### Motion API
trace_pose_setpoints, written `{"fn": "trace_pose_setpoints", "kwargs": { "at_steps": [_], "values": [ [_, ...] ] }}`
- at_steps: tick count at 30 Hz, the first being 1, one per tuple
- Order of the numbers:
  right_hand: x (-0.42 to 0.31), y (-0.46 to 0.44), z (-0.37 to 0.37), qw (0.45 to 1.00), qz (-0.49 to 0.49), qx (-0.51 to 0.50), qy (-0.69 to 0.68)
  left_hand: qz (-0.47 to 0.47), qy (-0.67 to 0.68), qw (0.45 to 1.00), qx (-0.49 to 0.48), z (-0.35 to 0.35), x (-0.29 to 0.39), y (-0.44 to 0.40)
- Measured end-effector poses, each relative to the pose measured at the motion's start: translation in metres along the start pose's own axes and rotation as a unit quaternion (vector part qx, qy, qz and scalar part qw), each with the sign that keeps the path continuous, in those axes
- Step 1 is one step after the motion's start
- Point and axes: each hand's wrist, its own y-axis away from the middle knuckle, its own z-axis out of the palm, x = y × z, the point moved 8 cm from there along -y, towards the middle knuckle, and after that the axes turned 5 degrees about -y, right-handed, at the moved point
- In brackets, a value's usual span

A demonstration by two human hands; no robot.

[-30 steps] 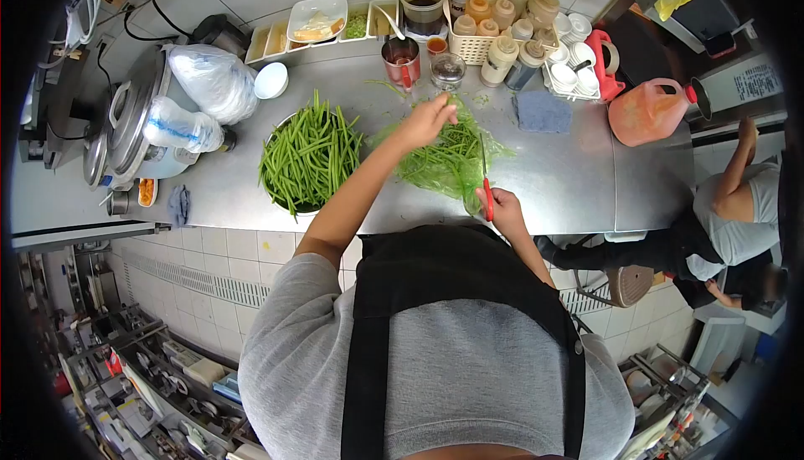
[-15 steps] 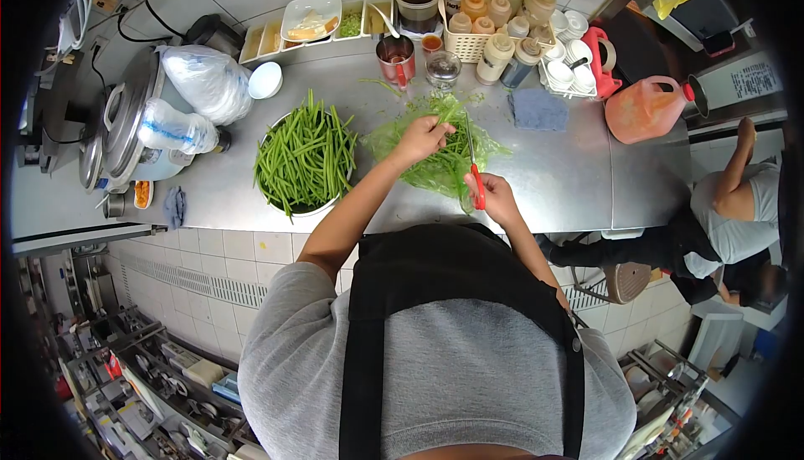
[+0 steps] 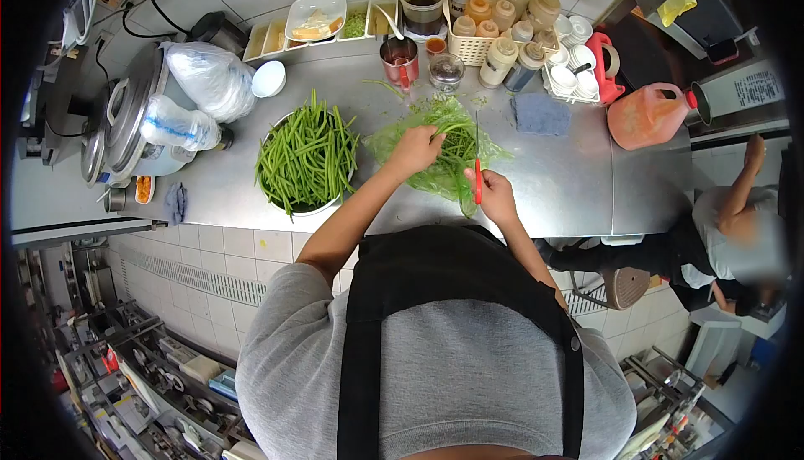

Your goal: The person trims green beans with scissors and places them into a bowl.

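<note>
My right hand (image 3: 496, 195) is closed around the red handles of a pair of scissors (image 3: 478, 182). Their blades point away from me and look closed. My left hand (image 3: 414, 152) is low over a green plastic bag (image 3: 448, 182) spread on the counter, fingers pinched. Something green shows at the fingertips, but the fingers hide most of it. Cut green pieces (image 3: 459, 143) lie on the bag, just beyond the left fingertips. Left of that arm stands a round bowl heaped with long green beans (image 3: 306, 157).
Behind the bag are a red-handled metal cup (image 3: 400, 62), a glass jar (image 3: 445, 72) and a basket of squeeze bottles (image 3: 469, 49). A blue cloth (image 3: 541, 114) and an orange jug (image 3: 645, 116) are to the right. Another person (image 3: 729, 225) is beyond the counter's right end.
My left hand has drawn back from the scissors, down and to the left, over the bag. The scissors have swung more upright, and their blades now stand apart from the left hand.
</note>
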Motion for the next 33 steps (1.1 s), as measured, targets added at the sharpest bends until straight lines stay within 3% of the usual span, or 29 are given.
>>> {"fn": "trace_pose_setpoints", "kwargs": {
  "at_steps": [2, 8, 10, 17, 22, 26, 29, 31, 32, 33],
  "values": [
    [0.002, 0.001, 0.003, 1.0, 0.012, -0.017, 0.015, 0.043, -0.025, 0.998, 0.037, 0.004, -0.003, -0.003],
    [0.01, 0.001, 0.018, 0.998, 0.029, -0.056, 0.027, -0.076, 0.146, 0.986, -0.023, 0.015, -0.003, 0.0],
    [0.018, -0.002, 0.021, 0.997, 0.032, -0.066, 0.004, -0.032, 0.084, 0.996, 0.011, 0.012, -0.003, -0.003],
    [0.017, 0.001, 0.022, 0.991, 0.051, -0.104, -0.06, -0.017, -0.066, 0.997, 0.023, 0.006, -0.022, -0.009],
    [0.014, -0.002, 0.027, 0.989, 0.072, -0.127, -0.03, 0.093, -0.067, 0.988, -0.1, 0.014, -0.008, -0.006],
    [0.006, -0.003, 0.026, 0.99, 0.059, -0.131, 0.003, 0.086, -0.063, 0.984, -0.142, 0.023, -0.02, -0.007],
    [0.009, -0.005, 0.024, 0.993, 0.03, -0.118, 0.003, 0.082, -0.139, 0.979, -0.123, 0.023, -0.027, -0.009],
    [0.008, -0.004, 0.021, 0.994, 0.035, -0.104, -0.028, 0.068, -0.132, 0.988, -0.03, 0.009, -0.026, -0.009],
    [0.008, -0.004, 0.018, 0.993, 0.041, -0.09, -0.06, 0.068, -0.132, 0.988, -0.03, 0.009, -0.026, -0.009],
    [0.009, -0.004, 0.017, 0.993, 0.041, -0.089, -0.06, 0.133, -0.188, 0.972, 0.046, -0.004, -0.008, -0.005]
  ]
}}
